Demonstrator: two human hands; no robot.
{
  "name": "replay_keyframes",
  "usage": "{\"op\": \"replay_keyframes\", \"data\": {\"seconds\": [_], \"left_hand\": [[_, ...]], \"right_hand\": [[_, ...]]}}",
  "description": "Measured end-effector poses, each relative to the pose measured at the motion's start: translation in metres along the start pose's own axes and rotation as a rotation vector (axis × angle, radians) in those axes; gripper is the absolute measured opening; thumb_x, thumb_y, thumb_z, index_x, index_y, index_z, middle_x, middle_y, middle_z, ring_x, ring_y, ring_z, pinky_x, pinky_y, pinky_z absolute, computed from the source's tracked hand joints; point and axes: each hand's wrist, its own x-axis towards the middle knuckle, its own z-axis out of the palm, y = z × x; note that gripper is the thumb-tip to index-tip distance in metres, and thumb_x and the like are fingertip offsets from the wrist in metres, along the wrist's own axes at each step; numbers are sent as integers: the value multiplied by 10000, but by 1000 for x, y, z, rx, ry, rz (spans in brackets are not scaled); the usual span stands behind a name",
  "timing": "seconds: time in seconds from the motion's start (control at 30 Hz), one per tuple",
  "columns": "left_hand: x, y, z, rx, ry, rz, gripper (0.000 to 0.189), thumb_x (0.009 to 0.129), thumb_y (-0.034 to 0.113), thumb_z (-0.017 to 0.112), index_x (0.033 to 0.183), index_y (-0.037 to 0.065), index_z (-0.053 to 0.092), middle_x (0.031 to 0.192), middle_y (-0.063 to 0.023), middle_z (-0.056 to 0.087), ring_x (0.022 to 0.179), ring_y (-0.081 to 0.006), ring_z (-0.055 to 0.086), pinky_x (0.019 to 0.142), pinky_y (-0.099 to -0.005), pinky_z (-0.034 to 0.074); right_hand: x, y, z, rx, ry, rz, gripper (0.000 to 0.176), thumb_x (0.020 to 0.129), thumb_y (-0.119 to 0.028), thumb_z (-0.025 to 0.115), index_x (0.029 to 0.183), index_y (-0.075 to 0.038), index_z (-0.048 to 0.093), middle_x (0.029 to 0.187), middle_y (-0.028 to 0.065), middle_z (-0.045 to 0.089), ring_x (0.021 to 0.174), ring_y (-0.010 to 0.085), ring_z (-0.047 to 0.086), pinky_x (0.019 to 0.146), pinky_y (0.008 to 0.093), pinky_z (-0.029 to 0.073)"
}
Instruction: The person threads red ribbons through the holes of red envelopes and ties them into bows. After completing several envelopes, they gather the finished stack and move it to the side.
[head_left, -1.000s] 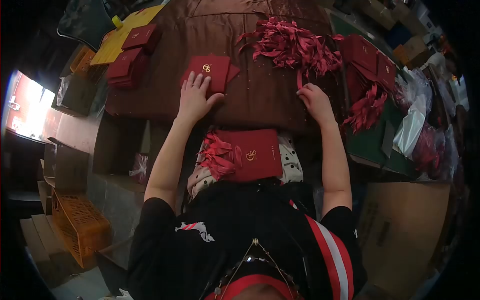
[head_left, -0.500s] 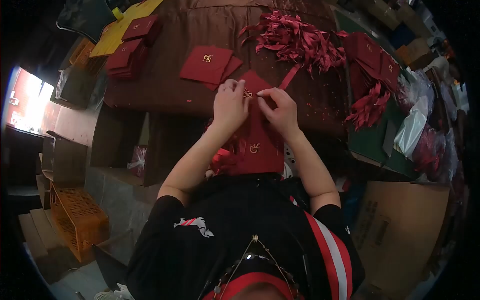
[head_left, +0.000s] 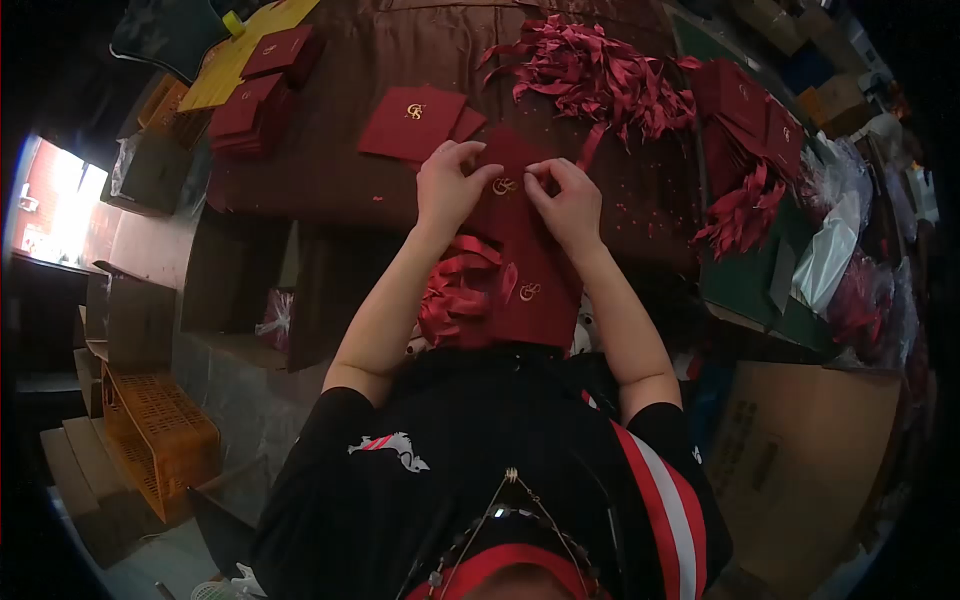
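A dark red pouch or card with a gold monogram [head_left: 505, 187] lies at the table's front edge, between my two hands. At its left side is my left hand [head_left: 447, 188], thumb and curled forefinger apart, with nothing visible between them. My right hand [head_left: 567, 208] is at its right edge, thumb and forefinger pinched together; whatever is in the pinch is too small to make out. On my lap rests another red pouch or card [head_left: 535, 312] with the same monogram. A bunch of red ribbons [head_left: 455, 295] lies beside it, under my left forearm.
Red monogrammed pieces [head_left: 410, 125] lie ahead on the brown cloth [head_left: 350, 45], with more stacks [head_left: 245, 115] at the left. A large ribbon pile [head_left: 600, 80] is at the back right. An orange crate [head_left: 160, 435] and a cardboard box [head_left: 800, 450] flank me.
My left hand has shifted slightly left and its thumb has parted from the forefinger. My right hand moved slightly right. The lap pouch has tilted, and more of the ribbon bunch shows.
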Motion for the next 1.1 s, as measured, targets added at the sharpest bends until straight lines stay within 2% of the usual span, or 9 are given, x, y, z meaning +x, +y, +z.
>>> {"op": "replay_keyframes", "data": {"seconds": [0.07, 0.1, 0.2, 0.3, 0.4, 0.47, 0.53, 0.63, 1.1], "left_hand": [[1, -4, 6, -99, 89, 28, 387, 787, 175, 860, 1100, 2, 716, 857, -41, 627, 784, -138, 602, 724, -287, 506], [2, -3, 8, -201, 175, 56, 355, 806, 151, 850, 1090, -16, 718, 828, -18, 616, 770, -102, 579, 709, -259, 491], [4, 2, 8, -361, 197, 37, 337, 837, 128, 830, 1108, -34, 712, 845, 10, 624, 790, -71, 564, 717, -240, 485], [-2, 11, 2, -412, 95, -18, 351, 842, 124, 824, 1132, -35, 705, 869, 6, 643, 790, -71, 565, 716, -243, 490], [-15, 7, 17, -413, 67, -28, 363, 846, 123, 818, 1159, -20, 702, 864, 3, 647, 784, -74, 569, 721, -244, 491], [-24, 9, 20, -356, 40, -12, 353, 846, 117, 812, 1157, -9, 701, 887, -9, 649, 804, -82, 577, 726, -243, 490], [-32, 12, 26, -268, 104, 113, 331, 848, 104, 802, 1145, -1, 700, 912, -27, 637, 829, -103, 582, 736, -258, 490], [-42, 19, 29, -297, 124, 102, 324, 855, 73, 782, 1157, 5, 687, 912, -52, 619, 830, -143, 582, 743, -290, 489], [-63, 20, 30, -30, 209, 359, 328, 854, 24, 731, 1179, 11, 687, 967, -114, 652, 816, -263, 666, 700, -335, 534]], "right_hand": [[8, -5, -2, -25, 87, -130, 124, 867, -177, 725, 940, -78, 709, 872, 56, 687, 809, 239, 673, 716, 357, 531], [11, -8, -3, -24, 88, -130, 124, 867, -177, 725, 940, -78, 709, 872, 56, 687, 809, 239, 673, 716, 357, 531], [17, -16, -7, 119, 147, -82, 110, 867, -168, 725, 923, -76, 701, 866, 54, 684, 819, 251, 672, 725, 368, 533], [16, -17, -17, 81, 166, -71, 110, 864, -172, 734, 903, -77, 695, 856, 50, 680, 807, 253, 669, 719, 367, 535], [12, -17, -26, -70, 192, -173, 94, 853, -166, 736, 884, -89, 693, 835, 41, 676, 791, 240, 666, 695, 362, 533], [8, -20, -32, -133, 55, -113, 104, 828, -142, 746, 896, -74, 704, 840, 48, 685, 772, 213, 668, 681, 332, 526], [5, -23, -33, -184, 49, -142, 96, 816, -147, 747, 855, -88, 681, 798, 34, 659, 749, 217, 649, 654, 346, 523], [4, -29, -33, -267, 35, -193, 124, 787, -147, 749, 783, -101, 634, 742, 19, 614, 707, 224, 615, 619, 361, 516], [0, -39, -37, -409, -148, -398, 170, 780, -143, 748, 859, -77, 613, 855, 62, 627, 803, 259, 620, 667, 381, 529]]}}
